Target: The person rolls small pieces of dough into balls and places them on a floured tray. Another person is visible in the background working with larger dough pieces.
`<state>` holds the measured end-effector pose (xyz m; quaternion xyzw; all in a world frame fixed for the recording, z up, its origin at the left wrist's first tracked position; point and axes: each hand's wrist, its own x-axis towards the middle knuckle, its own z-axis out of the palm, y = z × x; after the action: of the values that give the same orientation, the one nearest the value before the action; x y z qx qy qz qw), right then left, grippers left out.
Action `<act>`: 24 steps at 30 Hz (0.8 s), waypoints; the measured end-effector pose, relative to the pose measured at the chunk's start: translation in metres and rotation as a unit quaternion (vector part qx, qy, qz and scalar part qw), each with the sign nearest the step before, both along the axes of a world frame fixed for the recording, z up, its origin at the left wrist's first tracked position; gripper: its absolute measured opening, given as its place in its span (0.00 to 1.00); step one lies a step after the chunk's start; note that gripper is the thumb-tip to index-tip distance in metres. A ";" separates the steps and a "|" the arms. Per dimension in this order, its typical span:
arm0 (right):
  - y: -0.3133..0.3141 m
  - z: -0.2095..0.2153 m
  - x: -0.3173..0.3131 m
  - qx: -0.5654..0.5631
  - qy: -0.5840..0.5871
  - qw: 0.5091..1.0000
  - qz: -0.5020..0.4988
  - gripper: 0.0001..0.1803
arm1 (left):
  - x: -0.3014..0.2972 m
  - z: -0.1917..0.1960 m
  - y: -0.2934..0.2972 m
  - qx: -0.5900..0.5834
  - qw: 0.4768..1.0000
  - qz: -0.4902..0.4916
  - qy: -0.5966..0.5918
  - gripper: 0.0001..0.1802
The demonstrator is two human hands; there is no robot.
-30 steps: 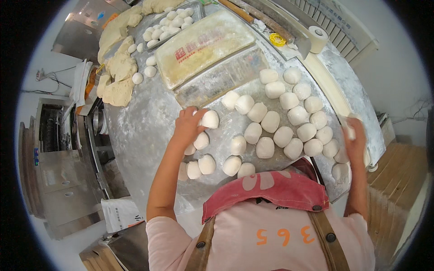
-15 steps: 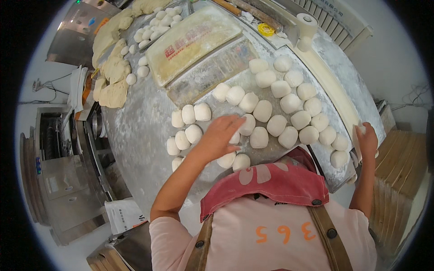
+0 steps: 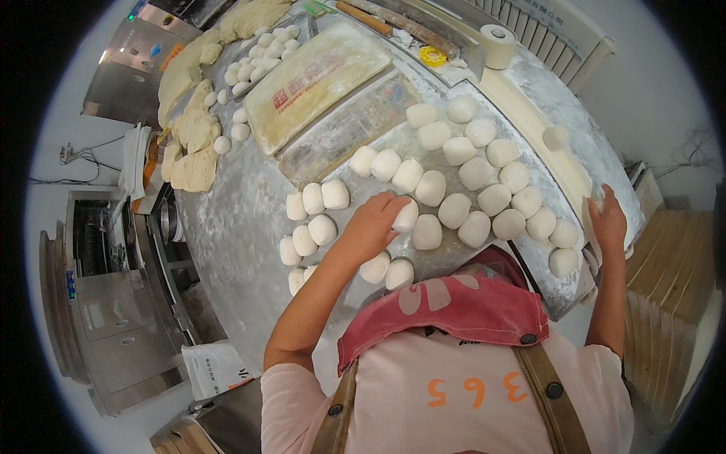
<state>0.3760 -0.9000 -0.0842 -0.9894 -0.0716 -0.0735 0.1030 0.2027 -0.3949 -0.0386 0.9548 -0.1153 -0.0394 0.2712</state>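
Note:
My left hand (image 3: 372, 225) is closed around one side of a white dough ball (image 3: 406, 217) on the floured metal table (image 3: 238, 200). Rows of similar dough balls (image 3: 454, 210) run from there toward the far right, and a smaller group (image 3: 322, 230) lies to the left of this hand. At the right edge, my right hand (image 3: 608, 221) has its fingers curled beside a narrow cream conveyor belt (image 3: 535, 117). A pale piece of dough shows between those fingers, mostly covered. Farther up the belt sits a single dough piece (image 3: 556, 138).
A floury plastic box with a lid (image 3: 321, 83) stands mid-table. Behind it lie small dough balls (image 3: 266, 51) and flat dough sheets (image 3: 195, 125). Rolling pins (image 3: 412, 29) and a yellow cutter (image 3: 432, 56) lie at the far edge. Stacked boards (image 3: 669, 295) stand at right.
The dough piece on the belt has come nearer to my right hand. My left hand has closed in on the dough ball beside it. My right hand has shifted slightly away from me.

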 end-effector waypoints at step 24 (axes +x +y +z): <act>0.174 0.121 0.102 0.431 0.175 0.855 0.228 0.32 | -0.007 -0.008 -0.013 0.037 0.999 0.032 0.002 0.38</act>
<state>0.4783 -0.7258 0.0367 -0.7984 -0.2369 0.1025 0.5440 0.1961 -0.4079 -0.0469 0.9672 -0.0822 -0.0372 0.2373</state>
